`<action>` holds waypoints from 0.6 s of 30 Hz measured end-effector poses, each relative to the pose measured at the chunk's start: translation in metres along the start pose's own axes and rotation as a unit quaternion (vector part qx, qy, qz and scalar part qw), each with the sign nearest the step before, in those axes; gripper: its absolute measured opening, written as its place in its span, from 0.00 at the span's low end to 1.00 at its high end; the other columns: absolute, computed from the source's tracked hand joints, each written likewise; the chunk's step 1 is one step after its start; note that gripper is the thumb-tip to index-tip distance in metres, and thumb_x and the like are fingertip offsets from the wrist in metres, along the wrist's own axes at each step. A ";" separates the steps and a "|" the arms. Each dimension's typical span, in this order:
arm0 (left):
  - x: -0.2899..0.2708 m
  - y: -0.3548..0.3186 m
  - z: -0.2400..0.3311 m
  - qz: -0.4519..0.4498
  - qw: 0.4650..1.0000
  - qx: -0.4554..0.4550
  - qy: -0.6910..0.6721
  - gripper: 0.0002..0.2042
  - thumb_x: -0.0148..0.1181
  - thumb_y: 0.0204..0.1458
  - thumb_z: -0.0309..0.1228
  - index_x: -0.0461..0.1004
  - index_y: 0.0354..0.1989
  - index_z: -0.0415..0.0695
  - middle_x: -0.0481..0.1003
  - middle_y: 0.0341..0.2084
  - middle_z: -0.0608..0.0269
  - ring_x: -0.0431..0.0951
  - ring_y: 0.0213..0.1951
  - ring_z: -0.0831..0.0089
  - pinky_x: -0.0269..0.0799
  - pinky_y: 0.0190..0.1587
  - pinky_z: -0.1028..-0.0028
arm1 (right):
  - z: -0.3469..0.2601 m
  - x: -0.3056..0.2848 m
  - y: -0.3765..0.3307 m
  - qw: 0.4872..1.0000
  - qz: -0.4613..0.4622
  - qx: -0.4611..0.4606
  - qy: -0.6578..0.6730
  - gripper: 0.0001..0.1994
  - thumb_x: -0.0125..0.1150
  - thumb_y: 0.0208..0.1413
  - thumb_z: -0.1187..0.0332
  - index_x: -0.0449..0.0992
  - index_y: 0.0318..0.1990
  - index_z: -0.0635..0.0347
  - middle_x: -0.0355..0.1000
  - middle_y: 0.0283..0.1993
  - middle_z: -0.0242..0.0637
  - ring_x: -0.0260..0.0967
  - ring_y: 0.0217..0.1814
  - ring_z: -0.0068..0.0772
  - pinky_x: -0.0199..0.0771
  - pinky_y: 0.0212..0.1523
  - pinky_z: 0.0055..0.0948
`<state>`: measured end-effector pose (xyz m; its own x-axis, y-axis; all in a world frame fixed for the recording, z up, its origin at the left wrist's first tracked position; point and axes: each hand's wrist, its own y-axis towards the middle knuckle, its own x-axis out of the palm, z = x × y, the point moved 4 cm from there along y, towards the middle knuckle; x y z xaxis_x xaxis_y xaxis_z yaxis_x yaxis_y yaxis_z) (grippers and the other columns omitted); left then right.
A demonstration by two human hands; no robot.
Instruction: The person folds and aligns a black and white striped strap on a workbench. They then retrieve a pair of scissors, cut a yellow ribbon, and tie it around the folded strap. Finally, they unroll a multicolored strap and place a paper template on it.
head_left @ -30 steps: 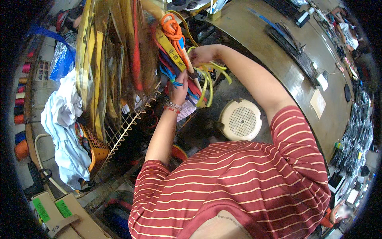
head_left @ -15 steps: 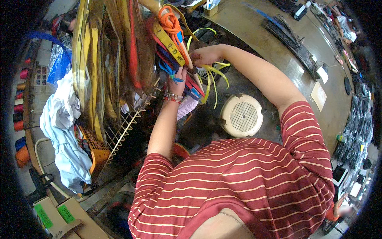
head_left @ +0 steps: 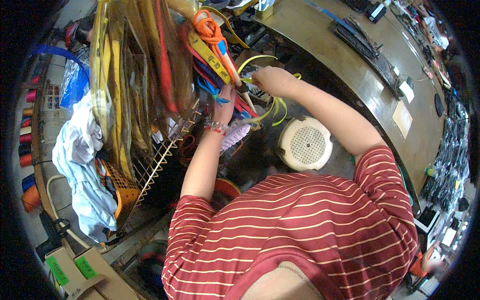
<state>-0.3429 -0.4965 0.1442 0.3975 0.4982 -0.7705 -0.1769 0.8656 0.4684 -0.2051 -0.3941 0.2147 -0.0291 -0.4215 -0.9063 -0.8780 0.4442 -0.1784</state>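
A hanging bundle of colourful cords and strips (head_left: 212, 62) reaches down to my left hand (head_left: 225, 102), whose fingers are closed around its lower end. In the bundle are a knotted orange cord (head_left: 210, 29), a yellow strip with handwriting (head_left: 210, 57) and a blue tie (head_left: 212, 92). Just to the right, my right hand (head_left: 270, 81) pinches a yellow-green strip (head_left: 256, 59). More of that yellow-green strip (head_left: 276, 110) curls loosely below the right hand. Its fingertips are partly hidden.
Long yellow, brown and red strips in clear plastic (head_left: 135, 65) hang at left, above a wire rack (head_left: 157, 165) and an orange basket (head_left: 125, 187). White cloth (head_left: 85, 165) drapes beside them. A round cream stool (head_left: 306, 144) stands below my hands. A brown worktable (head_left: 325, 55) lies right.
My right hand has moved right and slightly down, away from the bundle, drawing the yellow-green strip with it. My left hand stays on the bundle, which has shifted slightly left.
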 end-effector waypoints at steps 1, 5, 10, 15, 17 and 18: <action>-0.004 -0.006 0.004 0.013 1.000 -0.001 -0.015 0.13 0.54 0.53 0.29 0.65 0.44 0.36 0.72 0.33 0.43 0.71 0.40 0.47 0.69 0.40 0.57 | 0.001 0.004 -0.008 1.000 0.011 0.015 0.000 0.10 0.49 0.52 0.67 0.74 0.35 0.62 0.74 0.33 0.48 0.73 0.38 0.50 0.72 0.37 0.44; -0.010 -0.038 0.024 -0.025 0.989 -0.085 -0.116 0.11 0.49 0.57 0.32 0.66 0.42 0.38 0.73 0.25 0.54 0.73 0.29 0.52 0.69 0.33 0.62 | -0.006 0.024 -0.032 0.997 0.066 0.035 0.020 0.09 0.46 0.55 0.65 0.72 0.35 0.60 0.73 0.31 0.50 0.72 0.36 0.51 0.72 0.34 0.46; 0.017 -0.060 0.058 -0.117 0.635 -0.343 -0.682 0.15 0.45 0.60 0.43 0.69 0.33 0.45 0.68 0.25 0.70 0.69 0.29 0.79 0.68 0.33 0.78 | -0.019 0.081 -0.061 0.973 0.136 0.111 0.152 0.12 0.47 0.55 0.62 0.70 0.33 0.62 0.73 0.29 0.52 0.72 0.33 0.55 0.72 0.32 0.49; 0.028 -0.047 0.075 -0.048 0.641 -0.306 -0.702 0.17 0.42 0.61 0.43 0.69 0.34 0.41 0.69 0.29 0.65 0.70 0.32 0.73 0.70 0.42 0.68 | 0.000 0.160 -0.127 0.962 0.054 0.074 0.256 0.15 0.46 0.57 0.59 0.71 0.33 0.62 0.71 0.31 0.56 0.70 0.36 0.57 0.69 0.38 0.50; 0.034 -0.047 0.079 -0.044 0.636 -0.316 -0.703 0.17 0.41 0.62 0.43 0.70 0.35 0.42 0.68 0.26 0.67 0.70 0.29 0.77 0.71 0.39 0.72 | 0.030 0.172 -0.166 0.961 -0.071 0.121 0.236 0.17 0.54 0.53 0.55 0.73 0.38 0.63 0.72 0.38 0.55 0.70 0.42 0.54 0.70 0.42 0.43; 0.037 -0.048 0.081 -0.056 0.636 -0.324 -0.698 0.17 0.41 0.62 0.43 0.70 0.36 0.42 0.67 0.25 0.68 0.69 0.27 0.79 0.72 0.37 0.74 | 0.049 0.167 -0.191 0.967 -0.115 0.179 0.140 0.18 0.55 0.53 0.54 0.74 0.38 0.63 0.70 0.42 0.54 0.70 0.42 0.53 0.71 0.41 0.42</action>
<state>-0.2467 -0.5239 0.1278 0.7729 0.2940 0.5623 -0.2315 0.9557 -0.1817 -0.0188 -0.5104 0.0787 -0.0253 -0.7173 -0.6963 -0.6559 0.5376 -0.5300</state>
